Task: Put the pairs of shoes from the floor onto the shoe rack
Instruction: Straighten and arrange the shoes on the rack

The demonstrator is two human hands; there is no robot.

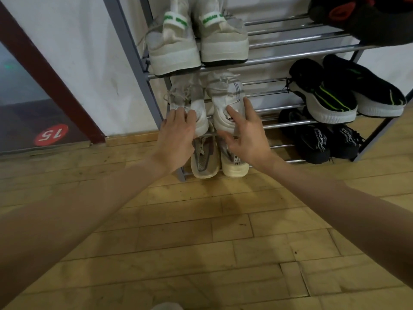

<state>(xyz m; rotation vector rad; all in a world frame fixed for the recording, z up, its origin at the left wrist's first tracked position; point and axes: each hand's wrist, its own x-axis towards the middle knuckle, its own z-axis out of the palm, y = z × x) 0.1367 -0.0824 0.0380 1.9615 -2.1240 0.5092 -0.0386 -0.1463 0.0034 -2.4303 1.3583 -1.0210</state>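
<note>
On the shoe rack (279,55), left hand (176,139) fingers curl over one white shoe's (199,113) heel; right hand (245,135) fingers, spread straight, touch the other white shoe (225,101).

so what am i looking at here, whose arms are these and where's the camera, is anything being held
The camera sits on a person's head, looking forward and down, so the two bare arms are their own. In front stands a metal shoe rack on a wooden floor. The left hand and right hand each rest on the heel of one shoe of a white pair on the middle shelf; the right hand's fingers are fairly straight, and whether the left hand grips its shoe is hard to tell. Other white and black pairs already fill the shelves.
</note>
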